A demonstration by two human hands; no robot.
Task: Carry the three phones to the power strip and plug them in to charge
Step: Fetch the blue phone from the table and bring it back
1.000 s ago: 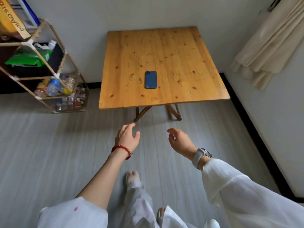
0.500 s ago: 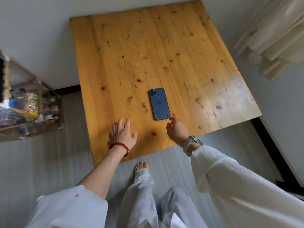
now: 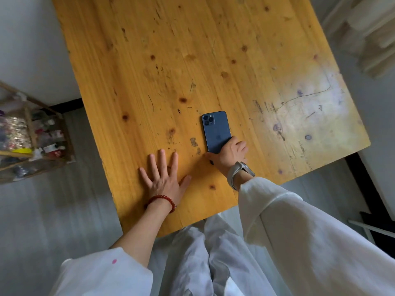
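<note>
The right hand [image 3: 229,153] closes its grip around the near end of the blue phone [image 3: 216,130] to lift it, while beside that grip the left hand [image 3: 164,178] lies flat and released on the worktop [image 3: 192,50], probably bracing.

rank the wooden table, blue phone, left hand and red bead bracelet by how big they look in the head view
1. wooden table
2. left hand and blue phone: look about alike, and the right hand covers the phone's near end, so no ranking
3. red bead bracelet

A scratched, knotty wooden table [image 3: 162,60] carries a blue phone [image 3: 216,131] lying face down near its near edge, toward the middle. Its near right corner looks worn pale.
</note>
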